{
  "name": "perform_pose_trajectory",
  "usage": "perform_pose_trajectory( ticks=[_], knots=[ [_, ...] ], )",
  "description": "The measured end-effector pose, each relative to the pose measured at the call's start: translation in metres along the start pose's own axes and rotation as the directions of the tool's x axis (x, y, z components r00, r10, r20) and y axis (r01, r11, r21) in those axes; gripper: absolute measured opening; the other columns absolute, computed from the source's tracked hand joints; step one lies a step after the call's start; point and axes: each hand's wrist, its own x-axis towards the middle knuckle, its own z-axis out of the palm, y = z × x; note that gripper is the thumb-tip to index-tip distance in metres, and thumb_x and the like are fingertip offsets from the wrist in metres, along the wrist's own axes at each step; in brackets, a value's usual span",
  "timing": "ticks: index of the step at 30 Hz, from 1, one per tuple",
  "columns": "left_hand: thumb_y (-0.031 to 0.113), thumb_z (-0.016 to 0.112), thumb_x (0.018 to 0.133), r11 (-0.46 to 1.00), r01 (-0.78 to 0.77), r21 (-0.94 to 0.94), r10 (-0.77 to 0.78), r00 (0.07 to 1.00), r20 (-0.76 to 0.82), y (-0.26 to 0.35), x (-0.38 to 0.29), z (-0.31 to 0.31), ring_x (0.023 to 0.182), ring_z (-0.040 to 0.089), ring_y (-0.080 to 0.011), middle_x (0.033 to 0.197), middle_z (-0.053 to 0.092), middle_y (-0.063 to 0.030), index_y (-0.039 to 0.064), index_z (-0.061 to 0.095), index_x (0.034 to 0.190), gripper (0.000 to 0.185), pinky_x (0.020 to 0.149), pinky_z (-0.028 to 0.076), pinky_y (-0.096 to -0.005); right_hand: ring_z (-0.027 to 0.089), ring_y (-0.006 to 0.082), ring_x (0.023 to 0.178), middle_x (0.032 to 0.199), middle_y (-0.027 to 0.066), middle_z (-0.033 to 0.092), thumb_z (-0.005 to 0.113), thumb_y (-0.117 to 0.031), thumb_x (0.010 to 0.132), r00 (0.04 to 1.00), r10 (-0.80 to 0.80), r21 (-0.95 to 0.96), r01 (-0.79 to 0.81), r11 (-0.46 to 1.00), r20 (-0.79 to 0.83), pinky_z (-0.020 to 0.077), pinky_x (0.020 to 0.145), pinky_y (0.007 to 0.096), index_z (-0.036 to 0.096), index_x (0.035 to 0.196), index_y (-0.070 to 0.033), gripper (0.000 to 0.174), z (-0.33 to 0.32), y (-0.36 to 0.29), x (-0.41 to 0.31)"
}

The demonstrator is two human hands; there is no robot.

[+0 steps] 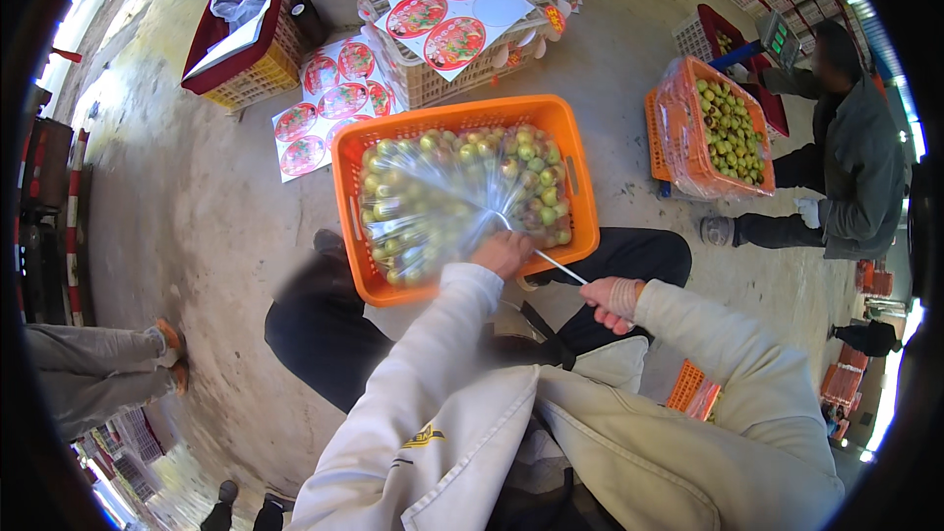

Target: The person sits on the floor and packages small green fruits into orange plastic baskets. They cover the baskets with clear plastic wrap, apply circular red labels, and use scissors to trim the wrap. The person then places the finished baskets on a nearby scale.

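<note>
An orange plastic crate (586, 225) stands on the floor between my knees. Inside it, a clear plastic bag (435, 195) covers many round green-yellow fruits (547, 195), some with reddish-brown patches. The bag's mouth is gathered into pleats that run to a twisted neck near the crate's front rim. My left hand (505, 254) grips this neck. A white cord (559, 266) stretches taut from the neck to my right hand (611, 302), which is closed on it. Several turns of cord appear to wrap around the right palm.
Beyond the crate, printed card sheets (453, 18) lie on an upturned beige crate (428, 81), others on the floor (343, 92). A red-lined yellow crate (258, 63) stands left of them. At right, a co-worker (859, 140) is beside a fruit-filled crate (737, 133) on a scale (778, 37). Another person's legs (103, 358) are at left.
</note>
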Motion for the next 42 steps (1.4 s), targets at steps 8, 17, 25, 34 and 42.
perform_pose_trajectory(
  ticks=[8,17,25,34,42],
  knots=[
    [0.028,0.053,0.096,0.867,0.462,-0.188,-0.43,0.883,0.189,-0.038,-0.011,-0.02,0.105,0.065,-0.0383,0.113,0.068,-0.0189,0.01,0.065,0.118,0.031,0.091,0.051,-0.0473,0.041,0.0182,0.044,0.072,0.0077,0.051,0.047,-0.049,0.095,0.968,-0.195,0.376,0.123,0.918,0.159,0.0361,0.038,0.0332,0.053,0.098,-0.013,0.037,0.061,0.001,0.046],
    [0.019,0.063,0.084,0.98,0.139,0.141,-0.152,0.984,0.091,-0.049,0.021,-0.03,0.087,0.069,-0.0333,0.095,0.069,-0.0134,0.01,0.063,0.098,0.017,0.078,0.054,-0.0435,0.043,0.0209,0.048,0.071,0.0086,0.049,0.046,-0.058,0.095,0.949,-0.298,0.492,0.213,0.844,0.1,0.0366,0.039,0.0391,0.052,0.098,-0.014,0.045,0.071,-0.016,0.075],
    [0.03,0.072,0.08,0.963,0.081,0.258,-0.107,0.99,0.088,-0.048,0.034,-0.025,0.086,0.067,-0.0346,0.092,0.066,-0.0142,0.009,0.06,0.096,0.029,0.076,0.053,-0.0455,0.029,0.0102,0.038,0.061,-0.0021,0.038,0.049,-0.044,0.102,0.833,-0.554,0.867,0.266,0.421,0.014,0.0247,0.034,0.029,0.045,0.089,-0.017,0.03,0.098,-0.013,0.062],
    [0.026,0.065,0.082,0.943,0.13,0.306,-0.142,0.99,0.016,-0.051,0.03,-0.011,0.086,0.067,-0.0322,0.091,0.066,-0.0142,0.006,0.066,0.094,0.023,0.078,0.053,-0.0435,0.037,0.0135,0.034,0.054,-0.0014,0.039,0.054,-0.046,0.1,0.593,-0.488,0.674,0.739,0.014,-0.64,0.0296,0.031,0.0322,0.045,0.074,-0.015,0.041,0.067,-0.048,0.054],
    [0.016,0.057,0.085,0.872,-0.07,0.484,0.049,0.997,0.057,-0.047,0.037,-0.001,0.074,0.061,-0.0202,0.081,0.058,-0.0042,0.013,0.06,0.088,0.005,0.066,0.044,-0.0355,0.037,0.0092,0.036,0.06,-0.0022,0.041,0.05,-0.04,0.103,0.424,-0.601,0.503,0.863,0.042,-0.678,0.0327,0.032,0.0275,0.044,0.078,-0.014,0.037,-0.051,-0.061,0.024]
  ],
)
